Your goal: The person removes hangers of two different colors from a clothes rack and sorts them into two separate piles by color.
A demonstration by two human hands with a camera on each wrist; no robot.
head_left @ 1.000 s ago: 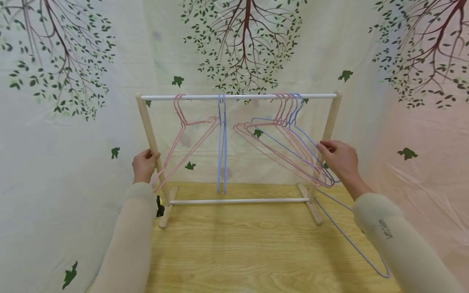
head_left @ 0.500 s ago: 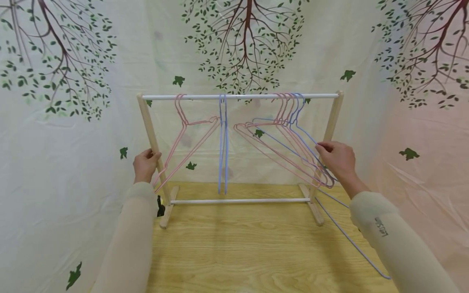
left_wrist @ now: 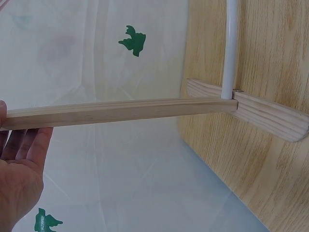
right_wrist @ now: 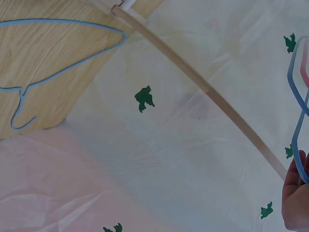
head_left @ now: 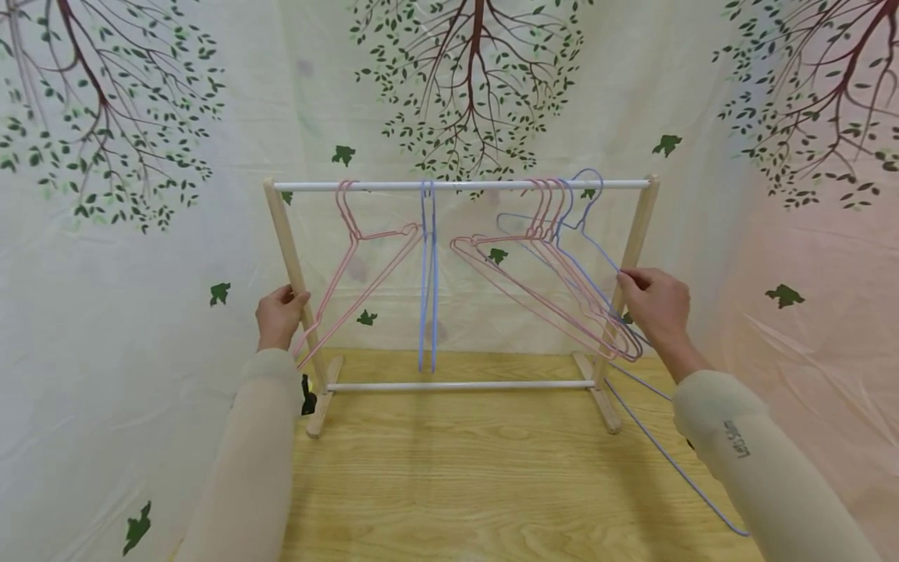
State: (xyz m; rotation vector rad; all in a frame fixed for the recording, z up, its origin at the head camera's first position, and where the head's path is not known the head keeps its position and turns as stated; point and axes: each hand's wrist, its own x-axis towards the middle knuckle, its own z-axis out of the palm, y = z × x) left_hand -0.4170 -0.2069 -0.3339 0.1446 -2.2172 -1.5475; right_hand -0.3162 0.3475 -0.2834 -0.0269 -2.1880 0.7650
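Head view frontal (wrists close)

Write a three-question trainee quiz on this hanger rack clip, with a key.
1. True or false: the left hand grips the rack's left wooden post.
2. What colour is the hanger that the right hand holds, with its hook above the top rail? A pink, B blue, C white.
3. Where does the spare blue hanger that is off the rack lie?

Key
1. True: the fingers wrap the post partway up.
2. B, blue.
3. On the wooden table, right of the rack's right foot.
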